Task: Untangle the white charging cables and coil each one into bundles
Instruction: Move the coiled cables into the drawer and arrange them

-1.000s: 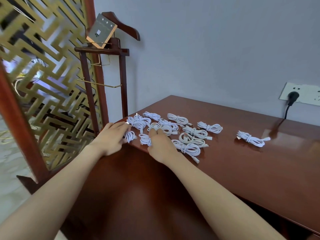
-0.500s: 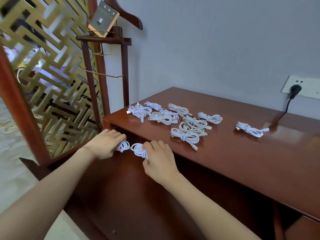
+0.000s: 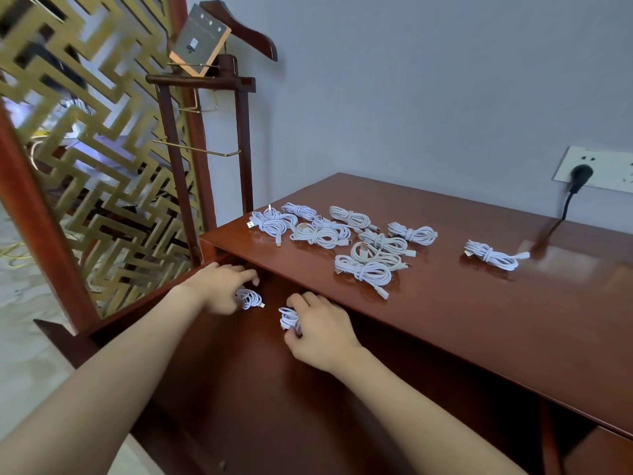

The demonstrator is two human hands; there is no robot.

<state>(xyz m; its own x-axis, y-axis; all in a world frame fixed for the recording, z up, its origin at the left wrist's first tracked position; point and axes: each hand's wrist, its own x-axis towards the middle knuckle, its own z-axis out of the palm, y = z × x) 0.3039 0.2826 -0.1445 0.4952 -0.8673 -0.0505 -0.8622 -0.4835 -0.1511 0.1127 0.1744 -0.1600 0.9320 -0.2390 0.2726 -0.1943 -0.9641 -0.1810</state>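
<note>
Left hand (image 3: 222, 287) grips one small cable bundle (image 3: 249, 298); right hand (image 3: 317, 325) grips another (image 3: 288, 318), both below surface (image 3: 445, 320) edge. Remaining coiled cables (image 3: 342, 241) on top. Step, probably: picking bundles to work. Next: steady hold, loosen wrap.

A glossy reddish-brown wooden surface (image 3: 445, 323) stands against a pale grey wall (image 3: 411, 80). At its left end is a dark wooden valet stand (image 3: 244, 149) with brass rails, and a grey orange-edged card (image 3: 200, 41) leans on top. Beside the stand is a gold lattice screen (image 3: 102, 138). A black plug (image 3: 580, 175) sits in a white wall socket plate (image 3: 606, 164).
</note>
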